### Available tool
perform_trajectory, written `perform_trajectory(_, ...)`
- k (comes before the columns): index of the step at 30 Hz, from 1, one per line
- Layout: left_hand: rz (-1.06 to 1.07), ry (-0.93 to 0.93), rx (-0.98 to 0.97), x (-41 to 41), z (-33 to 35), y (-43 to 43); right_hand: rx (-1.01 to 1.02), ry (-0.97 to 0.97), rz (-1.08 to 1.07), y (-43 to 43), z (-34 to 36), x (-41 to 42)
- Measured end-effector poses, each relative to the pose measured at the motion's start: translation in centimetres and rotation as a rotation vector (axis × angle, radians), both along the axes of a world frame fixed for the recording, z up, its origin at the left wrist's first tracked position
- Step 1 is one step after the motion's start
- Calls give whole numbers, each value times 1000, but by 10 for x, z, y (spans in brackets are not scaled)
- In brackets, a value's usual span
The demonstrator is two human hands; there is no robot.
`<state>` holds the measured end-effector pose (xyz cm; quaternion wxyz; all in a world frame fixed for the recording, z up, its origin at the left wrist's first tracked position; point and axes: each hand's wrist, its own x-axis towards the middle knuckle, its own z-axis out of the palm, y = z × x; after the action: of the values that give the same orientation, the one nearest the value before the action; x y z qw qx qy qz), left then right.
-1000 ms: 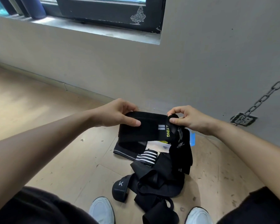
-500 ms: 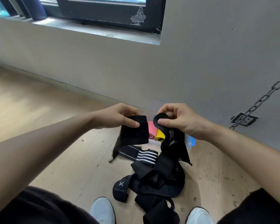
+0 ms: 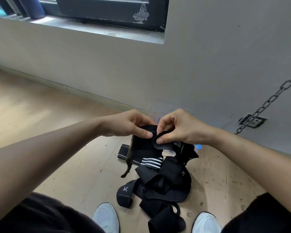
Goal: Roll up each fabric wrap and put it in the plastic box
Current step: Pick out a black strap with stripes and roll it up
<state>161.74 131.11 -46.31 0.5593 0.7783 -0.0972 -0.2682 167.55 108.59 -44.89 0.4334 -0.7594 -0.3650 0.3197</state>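
Observation:
Both hands hold one black fabric wrap [image 3: 142, 146] above the floor. My left hand [image 3: 129, 124] pinches its flat upper part with thumb on top. My right hand [image 3: 175, 127] pinches a curled end of the same wrap right beside the left thumb. A thin tail of the wrap hangs down to the left. Below lies a heap of black wraps [image 3: 160, 184], one with white stripes [image 3: 151, 161]. The plastic box [image 3: 198, 146] is almost wholly hidden behind my hands; only a blue bit shows.
The grey wall [image 3: 158, 73] rises just beyond the box, with a window ledge [image 3: 94, 30] above. A chain [image 3: 265, 103] runs to a wall plate [image 3: 251, 121] at right. My white shoes [image 3: 106, 217] stand on the wooden floor [image 3: 40, 118] near the heap.
My hands have come together; the right hand's curled end now sits against the part held by the left. The box's coloured contents are now covered.

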Motion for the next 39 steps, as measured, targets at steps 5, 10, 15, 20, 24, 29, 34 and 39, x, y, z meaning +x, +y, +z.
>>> perform_trajectory(5,-25,-5,-6,-3,0,-3,-75,-114,52,2,0,-3)
perform_trajectory(10,-16,-5,-11,-2,-2,-4,-124,-275,27,3,-3,-4)
perform_trajectory(15,36,-42,14,-4,1,-8,-124,-403,-46,4,-10,-6)
perform_trajectory(20,134,-141,61,-2,5,-12,-94,-391,-136,3,-15,-4)
perform_trajectory(24,128,-99,32,-2,8,-7,-99,-159,-36,-5,-15,6)
perform_trajectory(29,99,-44,39,-3,8,3,-108,-73,55,-10,-14,8)
perform_trajectory(34,93,-22,0,-1,11,1,-151,-169,-6,-7,-6,15)
perform_trajectory(39,130,-57,-13,-1,13,3,-159,-240,-70,-6,-6,16)
